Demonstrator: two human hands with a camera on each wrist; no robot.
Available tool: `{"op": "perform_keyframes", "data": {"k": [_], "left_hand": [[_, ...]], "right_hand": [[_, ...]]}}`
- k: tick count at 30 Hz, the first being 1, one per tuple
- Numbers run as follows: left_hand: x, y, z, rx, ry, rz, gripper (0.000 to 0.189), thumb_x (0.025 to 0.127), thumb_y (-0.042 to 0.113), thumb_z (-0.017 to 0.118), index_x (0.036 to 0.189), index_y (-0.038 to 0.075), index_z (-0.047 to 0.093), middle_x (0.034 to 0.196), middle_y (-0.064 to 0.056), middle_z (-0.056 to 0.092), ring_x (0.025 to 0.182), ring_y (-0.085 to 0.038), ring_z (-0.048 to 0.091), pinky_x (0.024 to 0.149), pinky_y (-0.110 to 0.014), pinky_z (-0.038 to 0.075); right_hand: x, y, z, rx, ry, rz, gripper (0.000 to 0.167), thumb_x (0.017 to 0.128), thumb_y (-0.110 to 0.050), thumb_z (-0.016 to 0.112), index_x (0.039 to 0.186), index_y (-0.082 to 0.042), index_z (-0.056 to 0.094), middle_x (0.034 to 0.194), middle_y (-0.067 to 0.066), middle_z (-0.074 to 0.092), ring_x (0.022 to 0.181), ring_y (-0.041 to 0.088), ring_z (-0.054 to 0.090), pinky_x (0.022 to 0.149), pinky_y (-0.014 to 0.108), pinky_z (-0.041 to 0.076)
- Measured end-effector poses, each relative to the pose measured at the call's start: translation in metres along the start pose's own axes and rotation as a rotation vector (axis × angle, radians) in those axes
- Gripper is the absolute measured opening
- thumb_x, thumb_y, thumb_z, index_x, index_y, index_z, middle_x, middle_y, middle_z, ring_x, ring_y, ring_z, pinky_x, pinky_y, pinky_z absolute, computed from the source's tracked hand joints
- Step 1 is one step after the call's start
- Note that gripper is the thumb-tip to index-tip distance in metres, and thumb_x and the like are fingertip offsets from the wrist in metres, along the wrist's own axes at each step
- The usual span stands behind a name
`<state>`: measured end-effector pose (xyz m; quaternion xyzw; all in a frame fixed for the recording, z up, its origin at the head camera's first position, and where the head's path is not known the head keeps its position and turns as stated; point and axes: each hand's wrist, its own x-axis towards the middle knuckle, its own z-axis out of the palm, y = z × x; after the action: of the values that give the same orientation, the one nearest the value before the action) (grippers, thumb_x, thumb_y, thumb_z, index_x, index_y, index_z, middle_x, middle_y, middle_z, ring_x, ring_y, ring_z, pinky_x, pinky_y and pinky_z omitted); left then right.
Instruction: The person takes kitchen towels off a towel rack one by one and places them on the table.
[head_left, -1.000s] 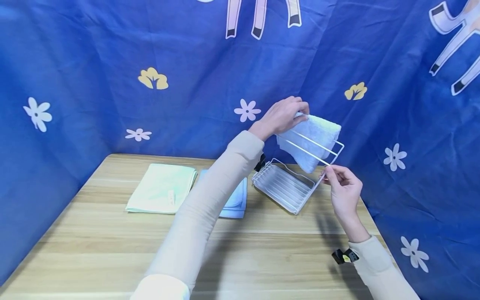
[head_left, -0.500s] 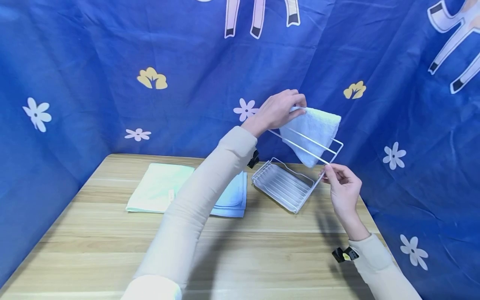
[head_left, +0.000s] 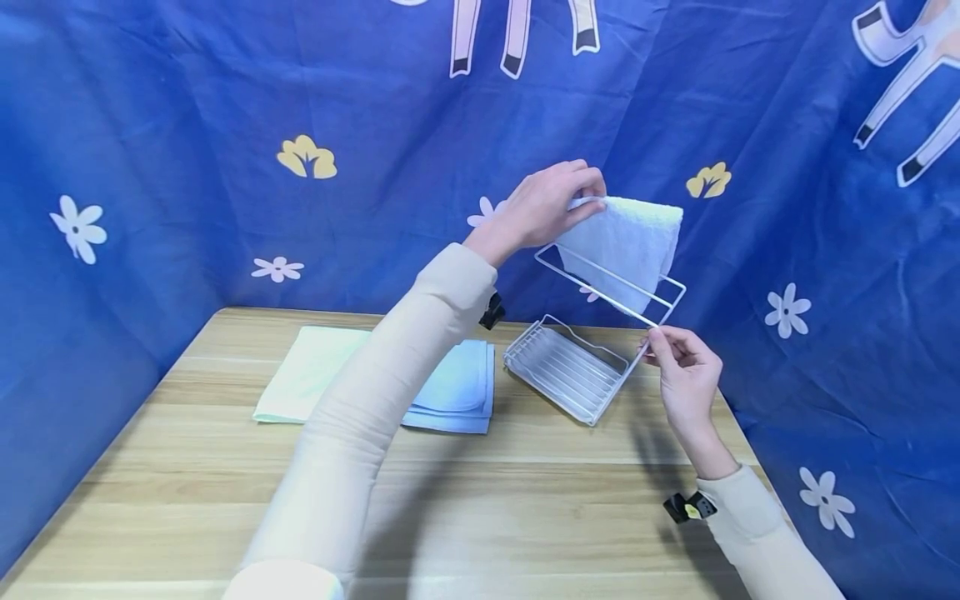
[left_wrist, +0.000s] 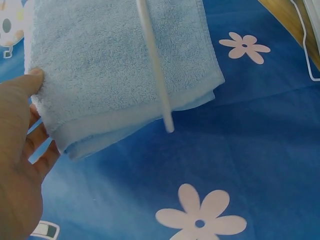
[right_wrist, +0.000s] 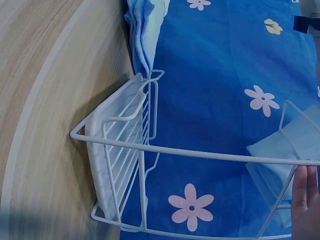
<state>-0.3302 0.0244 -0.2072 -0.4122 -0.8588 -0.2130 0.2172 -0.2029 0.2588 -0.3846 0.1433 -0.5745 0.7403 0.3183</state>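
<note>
A light blue terry towel (head_left: 633,237), folded over, hangs from my left hand (head_left: 551,204), which pinches it at its upper left corner. In the left wrist view, the thumb lies on the near face of the towel (left_wrist: 110,65) and the other fingers are behind it. A white wire bar (left_wrist: 156,65) crosses in front of the cloth. The towel's lower part is behind the upper bars of a white wire rack (head_left: 562,373) on the table. My right hand (head_left: 692,373) pinches the rack's upright wire near its top; the right wrist view shows fingers (right_wrist: 305,192) at that bar.
A folded pale green towel (head_left: 307,375) lies on the wooden table (head_left: 525,517), partly behind the left sleeve. Beside it lies a folded blue towel (head_left: 453,387), left of the rack. Blue patterned curtain (head_left: 375,167) surrounds the back and sides.
My left hand has risen and shifted slightly left, lifting the towel higher against the rack's upper bars. The right hand and the rack have stayed nearly still.
</note>
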Motion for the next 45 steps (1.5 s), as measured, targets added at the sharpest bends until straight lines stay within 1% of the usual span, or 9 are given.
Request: {"op": "perform_keyframes", "data": {"k": [6, 12, 15, 19, 24, 29, 34, 41, 45], "left_hand": [[-0.005, 0.001, -0.015, -0.012, 0.029, -0.010, 0.021, 0.107, 0.030, 0.063, 0.117, 0.013, 0.071, 0.111, -0.002, 0.069, 0.104, -0.017, 0.061, 0.093, -0.031, 0.051], [-0.013, 0.000, -0.029, -0.034, 0.055, -0.014, 0.020, 0.107, 0.029, 0.064, 0.115, 0.013, 0.072, 0.104, -0.002, 0.065, 0.098, -0.017, 0.058, 0.085, -0.031, 0.046], [-0.017, -0.001, -0.036, -0.038, 0.056, -0.019, 0.019, 0.107, 0.029, 0.064, 0.114, 0.013, 0.072, 0.102, -0.002, 0.063, 0.096, -0.017, 0.056, 0.083, -0.030, 0.044], [-0.022, -0.003, -0.047, -0.034, 0.061, -0.022, 0.020, 0.107, 0.029, 0.063, 0.115, 0.013, 0.072, 0.102, -0.002, 0.062, 0.096, -0.017, 0.055, 0.082, -0.030, 0.043], [-0.029, -0.007, -0.059, -0.030, 0.087, -0.033, 0.018, 0.107, 0.028, 0.064, 0.113, 0.013, 0.071, 0.102, -0.002, 0.063, 0.097, -0.017, 0.056, 0.084, -0.030, 0.044], [-0.038, -0.008, -0.069, -0.048, 0.105, -0.045, 0.017, 0.107, 0.027, 0.064, 0.111, 0.011, 0.071, 0.102, -0.004, 0.064, 0.098, -0.018, 0.057, 0.086, -0.031, 0.045], [-0.050, -0.007, -0.079, -0.043, 0.127, -0.027, 0.016, 0.105, 0.025, 0.067, 0.109, 0.010, 0.072, 0.100, -0.006, 0.065, 0.096, -0.020, 0.058, 0.084, -0.031, 0.045], [-0.067, -0.006, -0.092, -0.002, 0.127, -0.007, 0.016, 0.105, 0.024, 0.067, 0.107, 0.009, 0.072, 0.098, -0.008, 0.065, 0.093, -0.023, 0.058, 0.082, -0.032, 0.043], [-0.080, -0.007, -0.096, 0.017, 0.125, -0.005, 0.016, 0.105, 0.023, 0.067, 0.108, 0.008, 0.072, 0.095, -0.009, 0.063, 0.090, -0.023, 0.056, 0.079, -0.033, 0.040]], "right_hand": [[0.001, 0.001, 0.000, 0.000, 0.001, 0.006, 0.008, 0.097, 0.006, 0.069, 0.095, 0.003, 0.077, 0.078, 0.007, 0.078, 0.068, 0.012, 0.077, 0.065, 0.022, 0.063], [0.001, 0.000, -0.001, 0.000, 0.000, 0.001, 0.009, 0.097, 0.007, 0.069, 0.095, 0.003, 0.077, 0.078, 0.006, 0.078, 0.068, 0.012, 0.077, 0.065, 0.022, 0.063], [0.000, 0.000, -0.001, 0.001, -0.002, 0.000, 0.010, 0.097, 0.007, 0.068, 0.094, 0.003, 0.077, 0.078, 0.005, 0.079, 0.068, 0.012, 0.076, 0.065, 0.022, 0.063], [0.000, 0.000, 0.000, -0.007, 0.002, 0.000, 0.010, 0.097, 0.007, 0.068, 0.094, 0.002, 0.076, 0.077, 0.005, 0.078, 0.067, 0.011, 0.076, 0.065, 0.022, 0.063], [0.001, 0.000, 0.000, -0.007, 0.002, -0.003, 0.009, 0.097, 0.007, 0.068, 0.094, 0.003, 0.076, 0.076, 0.006, 0.078, 0.067, 0.011, 0.076, 0.065, 0.022, 0.063], [0.000, 0.000, 0.000, -0.014, 0.001, 0.002, 0.009, 0.097, 0.006, 0.069, 0.095, 0.003, 0.076, 0.078, 0.009, 0.078, 0.068, 0.011, 0.077, 0.065, 0.022, 0.063], [-0.001, 0.000, 0.000, -0.019, 0.002, 0.009, 0.009, 0.097, 0.006, 0.069, 0.095, 0.003, 0.076, 0.079, 0.006, 0.079, 0.069, 0.010, 0.077, 0.066, 0.022, 0.063], [0.000, 0.000, 0.000, -0.017, -0.002, -0.003, 0.008, 0.097, 0.007, 0.068, 0.095, 0.006, 0.075, 0.079, 0.006, 0.078, 0.069, 0.010, 0.076, 0.066, 0.022, 0.063], [0.000, -0.001, 0.000, -0.022, -0.001, 0.001, 0.007, 0.098, 0.006, 0.069, 0.095, 0.006, 0.075, 0.079, 0.006, 0.079, 0.069, 0.011, 0.077, 0.066, 0.022, 0.063]]}}
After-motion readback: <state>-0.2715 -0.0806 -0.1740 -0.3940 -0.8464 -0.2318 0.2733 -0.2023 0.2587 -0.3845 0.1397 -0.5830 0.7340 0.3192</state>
